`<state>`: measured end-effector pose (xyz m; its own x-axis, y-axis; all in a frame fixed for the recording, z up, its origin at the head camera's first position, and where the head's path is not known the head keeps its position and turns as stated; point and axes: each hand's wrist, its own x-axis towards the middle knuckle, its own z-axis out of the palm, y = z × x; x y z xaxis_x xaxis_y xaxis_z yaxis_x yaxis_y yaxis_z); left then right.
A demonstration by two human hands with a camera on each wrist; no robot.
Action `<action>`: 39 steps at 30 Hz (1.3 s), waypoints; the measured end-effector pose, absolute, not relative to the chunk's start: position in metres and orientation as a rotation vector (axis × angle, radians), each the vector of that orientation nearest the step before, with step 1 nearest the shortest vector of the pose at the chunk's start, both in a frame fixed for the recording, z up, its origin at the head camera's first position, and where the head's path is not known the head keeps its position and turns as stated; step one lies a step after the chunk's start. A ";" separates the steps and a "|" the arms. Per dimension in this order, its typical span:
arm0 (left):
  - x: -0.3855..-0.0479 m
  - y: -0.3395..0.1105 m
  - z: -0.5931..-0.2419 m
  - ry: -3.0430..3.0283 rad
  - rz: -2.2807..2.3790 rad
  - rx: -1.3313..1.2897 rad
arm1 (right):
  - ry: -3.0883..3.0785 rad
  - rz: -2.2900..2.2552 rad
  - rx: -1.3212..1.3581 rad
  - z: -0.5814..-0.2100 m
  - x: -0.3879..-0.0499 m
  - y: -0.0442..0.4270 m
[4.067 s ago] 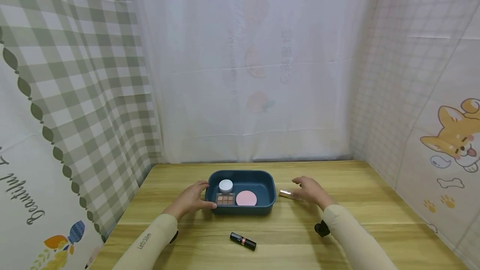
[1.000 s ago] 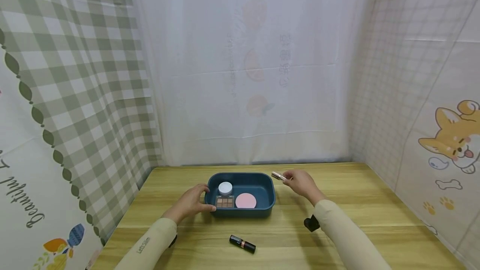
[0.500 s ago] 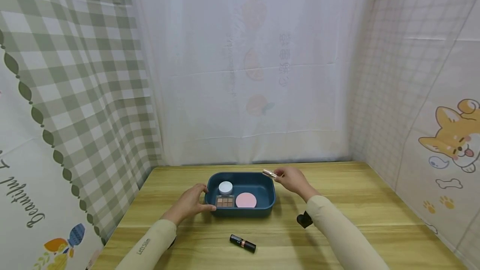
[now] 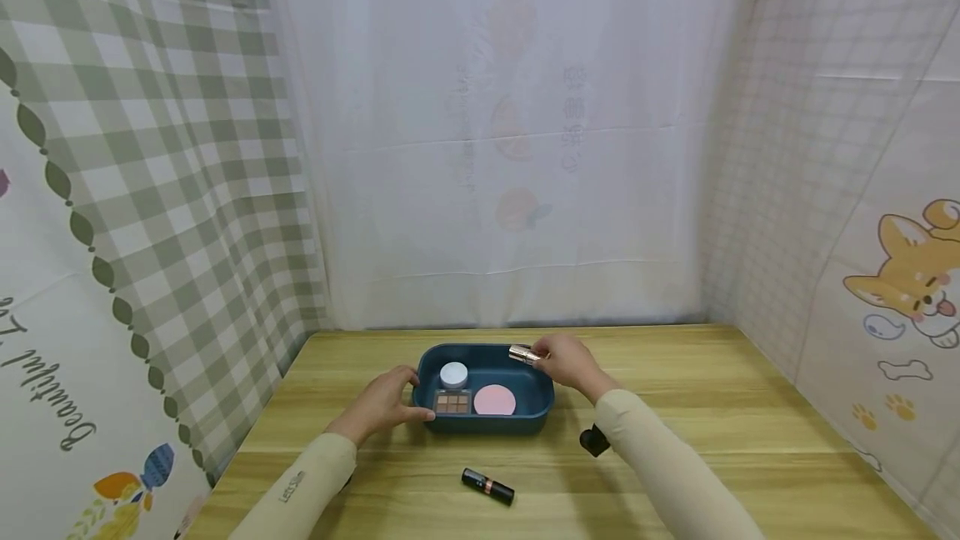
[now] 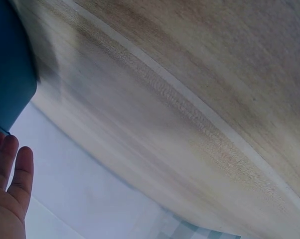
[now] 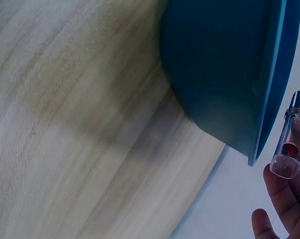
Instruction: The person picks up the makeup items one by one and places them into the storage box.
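Observation:
A dark blue rectangular bin (image 4: pixel 491 425) sits on the table, holding a round white-lidded jar (image 4: pixel 453 374), a palette of brown pans (image 4: pixel 452 402) and a pink disc (image 4: pixel 494 399). My left hand (image 4: pixel 380 403) rests at the bin's left end, thumb at the front rim; in the left wrist view its fingers (image 5: pixel 23 174) look fairly straight, their tips by the rim. Over the bin's back right part, my right hand (image 4: pixel 570 362) pinches a lipstick (image 4: pixel 523 353) with a shiny rose-gold end. The right wrist view shows its clear end (image 6: pixel 286 166) with red inside.
A black lipstick tube (image 4: pixel 487 487) with a rose-gold band lies in front of the bin on the wood-grain table (image 4: pixel 675 440). White cloth (image 4: pixel 480 290) hangs behind the table, with a checked curtain (image 4: pixel 247 190) on the left.
My right hand has picked the lipstick up from the table right of the bin and carried it left over the bin's back right part. The left hand has stayed at the bin.

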<state>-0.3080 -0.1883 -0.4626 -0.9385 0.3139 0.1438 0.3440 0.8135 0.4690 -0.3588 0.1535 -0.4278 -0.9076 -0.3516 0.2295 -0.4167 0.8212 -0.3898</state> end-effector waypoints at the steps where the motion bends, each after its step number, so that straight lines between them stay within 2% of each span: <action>1: -0.308 -0.188 -0.463 -2.936 -0.779 -0.534 | -2.856 0.628 0.615 -0.429 -0.359 0.152; 9: -0.308 -0.189 -0.462 -2.933 -0.768 -0.549 | -2.877 0.359 0.625 -0.433 -0.355 0.140; 24: -0.310 -0.190 -0.464 -2.960 -0.746 -0.517 | -2.894 0.272 0.653 -0.440 -0.356 0.122; 39: -0.310 -0.188 -0.462 -2.969 -0.745 -0.513 | -2.869 0.599 0.827 -0.444 -0.364 0.096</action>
<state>-0.3102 -0.1880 -0.4615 -0.9447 0.3070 0.1153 0.3251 0.8301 0.4531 -0.3644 0.0955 -0.4444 -0.8483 -0.4914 0.1972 -0.5293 0.7759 -0.3434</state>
